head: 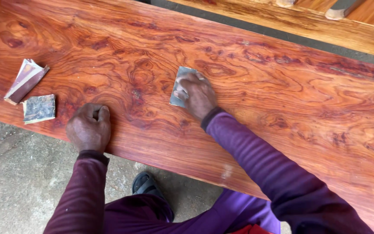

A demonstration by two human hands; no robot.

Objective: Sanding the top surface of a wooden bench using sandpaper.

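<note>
A broad slab of reddish, strongly figured wood (256,82) fills most of the view. My right hand (197,94) presses a folded grey piece of sandpaper (180,76) flat against the slab's surface, fingers spread over it. My left hand (89,127) rests as a loose fist on the slab near its front edge, fingers curled and holding nothing. Both arms wear purple sleeves.
Two folded pieces of worn sandpaper lie on the slab at the left: one tented (25,81), one flat (39,108). Below the slab is a concrete floor (18,182) with my dark sandal (146,183). More pale timber (308,24) lies beyond the slab.
</note>
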